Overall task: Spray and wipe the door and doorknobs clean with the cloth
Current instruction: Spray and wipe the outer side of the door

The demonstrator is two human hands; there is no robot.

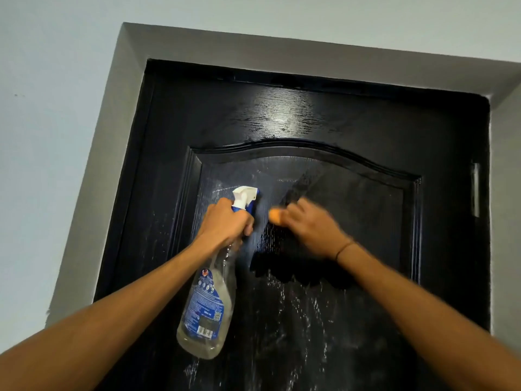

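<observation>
The left hand [228, 221] grips the spray bottle [207, 303] by its neck, nozzle toward the black door [310, 114]. The blurred right hand [307, 224] presses a dark cloth [296, 273] on the wet panel; its grip is unclear. The bottle looks light, likely slippery.

The left hand [225, 221] and right hand [307, 227] lie side by side before the door [352, 122], on its arched panel [352, 207]. The spray bottle [207, 303] hangs at six o'clock from the left hand. A hinge [476, 190] sits at three o'clock.
</observation>
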